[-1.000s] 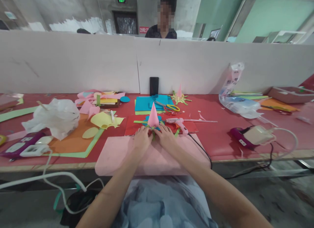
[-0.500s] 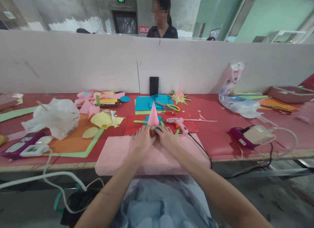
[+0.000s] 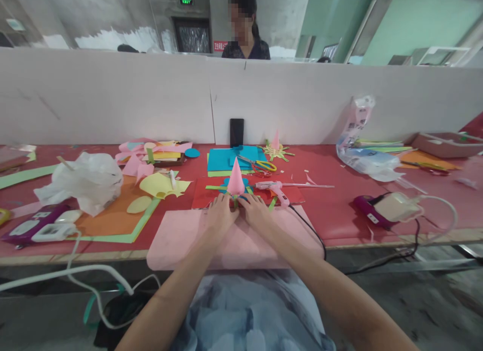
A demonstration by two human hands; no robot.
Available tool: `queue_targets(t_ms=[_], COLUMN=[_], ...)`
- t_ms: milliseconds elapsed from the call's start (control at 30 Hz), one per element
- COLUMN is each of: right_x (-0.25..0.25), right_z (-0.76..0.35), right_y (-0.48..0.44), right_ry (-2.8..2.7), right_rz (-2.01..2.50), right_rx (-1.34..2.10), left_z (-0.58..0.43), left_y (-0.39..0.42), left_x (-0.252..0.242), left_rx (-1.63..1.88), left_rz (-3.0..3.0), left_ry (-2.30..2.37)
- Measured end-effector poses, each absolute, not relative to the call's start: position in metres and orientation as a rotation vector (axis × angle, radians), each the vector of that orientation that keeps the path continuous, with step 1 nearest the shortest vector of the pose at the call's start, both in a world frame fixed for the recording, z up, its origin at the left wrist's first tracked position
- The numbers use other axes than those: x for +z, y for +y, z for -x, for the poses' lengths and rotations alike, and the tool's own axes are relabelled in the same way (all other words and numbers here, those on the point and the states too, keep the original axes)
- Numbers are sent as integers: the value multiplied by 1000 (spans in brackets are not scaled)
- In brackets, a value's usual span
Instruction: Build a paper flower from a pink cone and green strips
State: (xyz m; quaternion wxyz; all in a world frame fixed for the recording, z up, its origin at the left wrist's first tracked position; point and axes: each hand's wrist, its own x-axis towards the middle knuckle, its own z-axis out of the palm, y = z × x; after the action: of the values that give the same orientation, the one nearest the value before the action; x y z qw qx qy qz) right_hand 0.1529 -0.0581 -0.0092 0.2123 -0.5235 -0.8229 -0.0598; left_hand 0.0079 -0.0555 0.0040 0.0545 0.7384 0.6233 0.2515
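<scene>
A pink paper cone [image 3: 236,179] stands upright on a blue paper base [image 3: 244,182], with green paper strips [image 3: 215,188] sticking out around it. My left hand [image 3: 222,213] grips the near left side of this paper craft, thumb toward the middle. From the right, my right hand [image 3: 257,211] closes on the same near edge, its fingertips by a green strip below the cone. Both sets of fingertips are partly hidden by the craft. Just right of it lies a pink glue gun [image 3: 277,191] on a red sheet [image 3: 298,196].
A pink pad [image 3: 241,245] lies under my wrists. Behind the craft are scissors [image 3: 264,164], blue sheets [image 3: 221,159], a phone [image 3: 237,133] and a second cone craft [image 3: 276,147]. Paper scraps and a white plastic bag [image 3: 85,180] sit left; a power strip [image 3: 373,212] lies right. A person stands beyond the partition.
My hands and the paper craft stay almost exactly where they were. The person beyond the partition has shifted slightly left.
</scene>
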Motion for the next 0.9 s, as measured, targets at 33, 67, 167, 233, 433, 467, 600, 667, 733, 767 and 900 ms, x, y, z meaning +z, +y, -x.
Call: queue_targets(t_ms=[33, 67, 167, 233, 433, 467, 600, 667, 733, 767, 900], right_x=[-9, -9, -7, -4, 7, 8, 8, 8, 8, 9, 12], right_z=[-154, -156, -168, -180, -214, -217, -216, -213, -210, -209, -206], right_y=[-58, -57, -53, -51, -50, -50, -51, -52, -53, -53, -54], right_ry=[-2254, -2208, -1958, -1707, -1115, -1086, -1070, -1090, -1108, -1118, -1141], right_rz=[1435, 1408, 1335, 1322, 1460, 1462, 1455, 1444, 1430, 1424, 1395], right_rx=[-142, -112, -7, 71, 202, 212, 261, 279, 285, 286, 303], left_z=[-8, -7, -6, -6, -18, -21, -26, -24, -21, -20, -16], left_y=[-55, -53, -43, -32, 3, 7, 17, 19, 20, 20, 18], left_x=[5, 7, 20, 33, 67, 70, 77, 79, 80, 81, 82], left_rx=[829, 911, 1181, 1305, 1372, 1338, 1182, 1155, 1164, 1167, 1154], left_rz=[-2222, -2194, -2096, -2066, -2201, -2224, -2292, -2300, -2306, -2310, -2316], left_ry=[1850, 1804, 1708, 1717, 1751, 1764, 1837, 1877, 1879, 1865, 1805])
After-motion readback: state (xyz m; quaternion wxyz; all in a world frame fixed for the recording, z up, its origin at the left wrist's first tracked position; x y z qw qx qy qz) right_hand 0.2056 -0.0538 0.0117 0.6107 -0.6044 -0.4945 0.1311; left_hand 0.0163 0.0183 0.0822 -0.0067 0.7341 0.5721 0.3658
